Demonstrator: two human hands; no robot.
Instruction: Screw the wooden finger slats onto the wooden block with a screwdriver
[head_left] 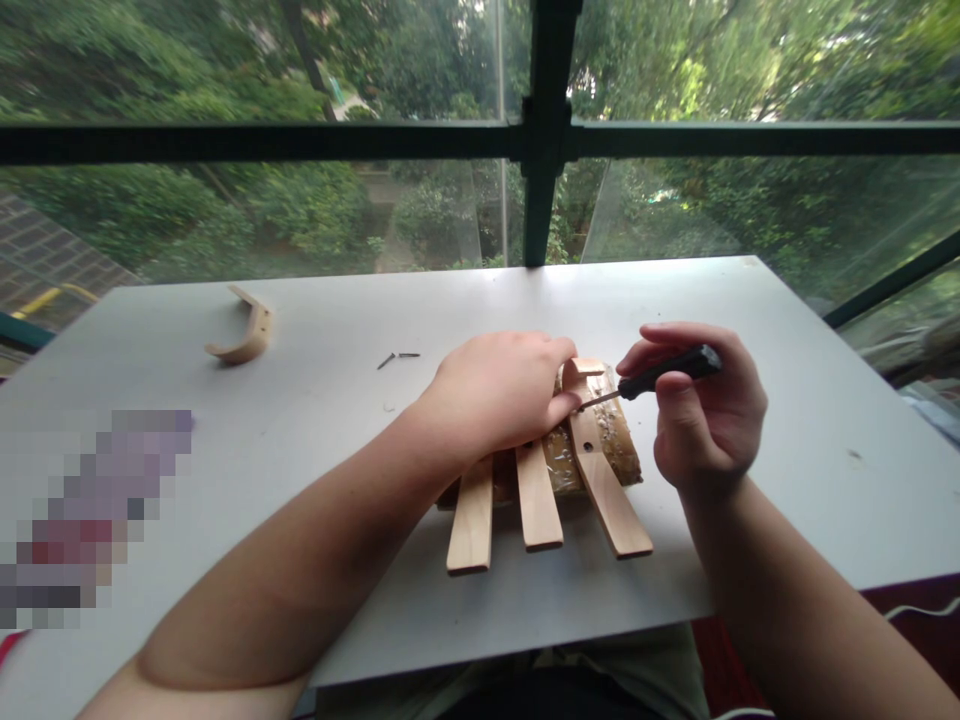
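Observation:
A wooden assembly of three light slats [540,500] lies on the grey table [300,420], resting on a brownish block wrapped in clear plastic [619,440]. My left hand [499,390] presses down on the slats, fingers closed over them, with the fingertip next to the tool's tip. My right hand [701,405] grips a small screwdriver with a black handle [667,368]. Its metal tip touches the rightmost slat near its curved top end.
A curved wooden piece [244,328] lies at the table's far left. Two small dark screws [397,358] lie near the middle. A blurred patch covers the near left. A window with a dark frame [544,140] stands just behind the table's far edge.

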